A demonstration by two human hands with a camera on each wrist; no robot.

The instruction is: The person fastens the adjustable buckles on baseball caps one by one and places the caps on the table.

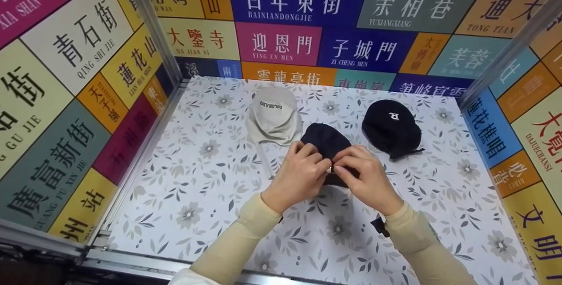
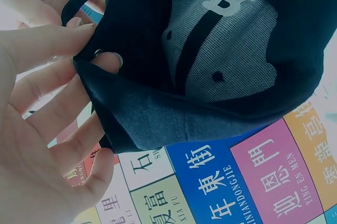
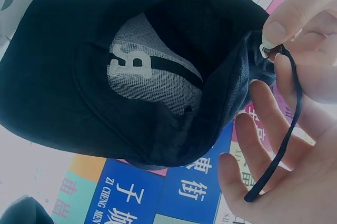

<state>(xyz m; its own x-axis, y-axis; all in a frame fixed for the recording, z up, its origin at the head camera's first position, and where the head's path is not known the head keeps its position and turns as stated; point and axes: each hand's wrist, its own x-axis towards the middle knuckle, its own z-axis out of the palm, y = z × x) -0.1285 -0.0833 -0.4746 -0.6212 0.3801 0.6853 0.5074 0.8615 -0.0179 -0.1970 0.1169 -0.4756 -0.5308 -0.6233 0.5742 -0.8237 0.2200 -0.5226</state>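
Both hands hold a dark navy cap (image 1: 325, 140) over the middle of the table, at its back opening. The left hand (image 1: 303, 171) grips the cap's edge, a fingertip inside the rim in the left wrist view. The right hand (image 1: 371, 173) pinches at the back closure, fingertips close to the left hand's. In the right wrist view, a small metal buckle (image 3: 267, 50) shows at the fingertips, and a thin black strap (image 3: 292, 124) hangs loose across the right fingers. The cap's inside faces the wrist cameras, showing mesh lining (image 3: 158, 84) and the back of a white letter.
A beige cap (image 1: 274, 118) lettered COLORADO lies behind and left of the hands, its strap trailing forward. A black cap (image 1: 390, 129) with a white letter lies to the right. The floral-patterned tabletop (image 1: 184, 214) is enclosed by colourful sign-printed walls (image 1: 281, 48) and metal posts.
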